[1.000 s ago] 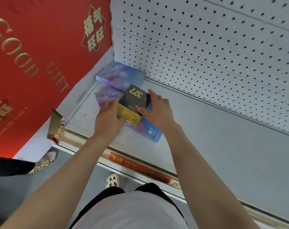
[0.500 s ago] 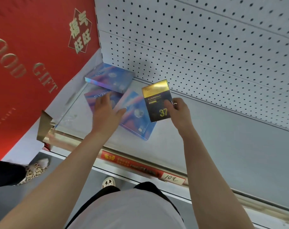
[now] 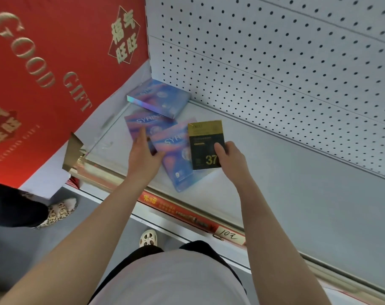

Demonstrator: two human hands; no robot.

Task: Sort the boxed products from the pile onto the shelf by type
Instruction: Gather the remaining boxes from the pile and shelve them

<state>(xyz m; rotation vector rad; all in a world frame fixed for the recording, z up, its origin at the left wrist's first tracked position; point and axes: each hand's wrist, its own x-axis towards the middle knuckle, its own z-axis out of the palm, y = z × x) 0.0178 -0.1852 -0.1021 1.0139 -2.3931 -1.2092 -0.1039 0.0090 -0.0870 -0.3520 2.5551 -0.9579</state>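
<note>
Black-and-gold box (image 3: pixel 206 146) gripped by the right hand (image 3: pixel 230 159) above the grey shelf (image 3: pixel 297 183), overlapping an iridescent blue box (image 3: pixel 176 159) touched by the left hand (image 3: pixel 143 157) with flat fingers.

White pegboard back panel (image 3: pixel 275 69) w/ rows of dark holes rises behind the grey shelf deck (image 3: pixel 308 183). Left of pegboard: big red banner (image 3: pixel 44 62) w/ gold lettering. Below the deck's front edge, a red price strip (image 3: pixel 180 213) w/ handwritten tag (image 3: pixel 229 235); beneath that, grey floor (image 3: pixel 15 245).
</note>
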